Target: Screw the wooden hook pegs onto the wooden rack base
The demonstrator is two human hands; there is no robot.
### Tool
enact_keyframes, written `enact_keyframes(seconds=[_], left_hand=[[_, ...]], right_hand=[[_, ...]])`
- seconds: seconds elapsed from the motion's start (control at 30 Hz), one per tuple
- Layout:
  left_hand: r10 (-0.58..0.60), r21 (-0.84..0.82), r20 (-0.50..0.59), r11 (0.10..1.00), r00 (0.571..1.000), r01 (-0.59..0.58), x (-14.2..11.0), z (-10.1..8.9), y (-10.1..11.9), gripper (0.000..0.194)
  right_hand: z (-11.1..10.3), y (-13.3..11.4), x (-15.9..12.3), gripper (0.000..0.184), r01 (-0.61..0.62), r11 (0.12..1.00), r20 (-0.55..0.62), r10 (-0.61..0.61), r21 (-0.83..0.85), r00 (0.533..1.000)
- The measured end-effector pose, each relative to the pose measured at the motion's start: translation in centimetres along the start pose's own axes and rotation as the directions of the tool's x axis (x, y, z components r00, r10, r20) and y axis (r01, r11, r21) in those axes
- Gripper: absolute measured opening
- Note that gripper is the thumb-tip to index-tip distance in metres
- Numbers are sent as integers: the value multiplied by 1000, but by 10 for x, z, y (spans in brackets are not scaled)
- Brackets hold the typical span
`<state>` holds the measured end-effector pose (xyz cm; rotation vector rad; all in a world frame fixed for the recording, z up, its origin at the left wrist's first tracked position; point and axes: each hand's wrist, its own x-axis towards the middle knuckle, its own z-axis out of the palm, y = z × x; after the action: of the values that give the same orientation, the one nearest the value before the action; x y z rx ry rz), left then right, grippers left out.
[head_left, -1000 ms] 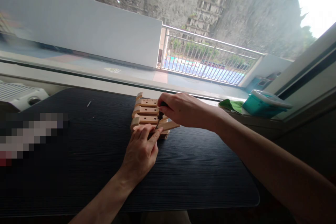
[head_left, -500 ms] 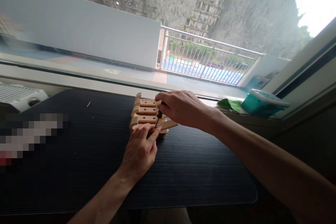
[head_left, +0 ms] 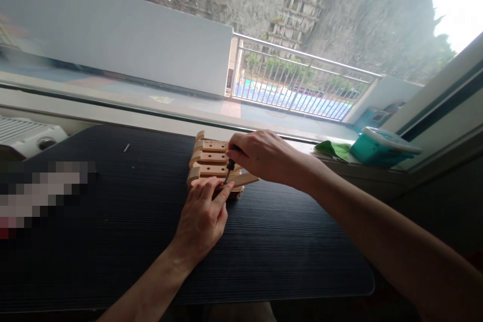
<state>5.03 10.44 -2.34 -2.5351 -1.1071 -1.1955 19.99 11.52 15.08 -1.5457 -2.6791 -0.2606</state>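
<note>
A slatted wooden piece (head_left: 210,157) with curved ends and dark holes along its slats lies on the dark table. My right hand (head_left: 260,156) is closed around the dark handle of a screwdriver (head_left: 230,165), whose shaft slants down to the nearest slat. My left hand (head_left: 204,211) grips the near edge of the wooden piece, fingers on top close to the screwdriver tip. One slat (head_left: 245,179) sits askew at the near right, jutting past the others. The underside of the piece and whatever the tip meets are mostly hidden by my left fingers.
The dark table (head_left: 287,251) runs up to a window sill. A small thin metal-looking piece (head_left: 127,148) lies at the back left. On the sill at right are a green cloth (head_left: 332,150) and a teal lidded box (head_left: 381,148). A white ribbed appliance (head_left: 30,136) stands far left.
Both hands keep their places on the wooden piece and the screwdriver. The view has shifted slightly; little else differs.
</note>
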Motion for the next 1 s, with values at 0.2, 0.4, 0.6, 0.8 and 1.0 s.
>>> enact_keyframes(seconds=[0.2, 0.4, 0.6, 0.8, 1.0], left_hand=[[7, -3, -6, 1000, 1000, -7, 1, 1, 0, 44], [-3, -3, 3, 1000, 1000, 3, 1, 1, 1, 44], [1, -4, -1, 1000, 1000, -1, 1, 0, 0, 44], [0, 2, 4, 1000, 1000, 0, 0, -2, 1, 44], [7, -7, -1, 1000, 1000, -7, 1, 0, 1, 45]], right_hand=[[2, -1, 2, 35, 20, 999, -38, -21, -28, 999], [0, 2, -1, 29, 64, 998, -69, -63, 14, 996], [1, 3, -5, 29, 132, 990, -58, -129, 57, 990], [2, -2, 0, 33, 79, 996, -63, -76, 45, 995], [6, -5, 4, 34, -16, 999, -116, 12, -28, 993]])
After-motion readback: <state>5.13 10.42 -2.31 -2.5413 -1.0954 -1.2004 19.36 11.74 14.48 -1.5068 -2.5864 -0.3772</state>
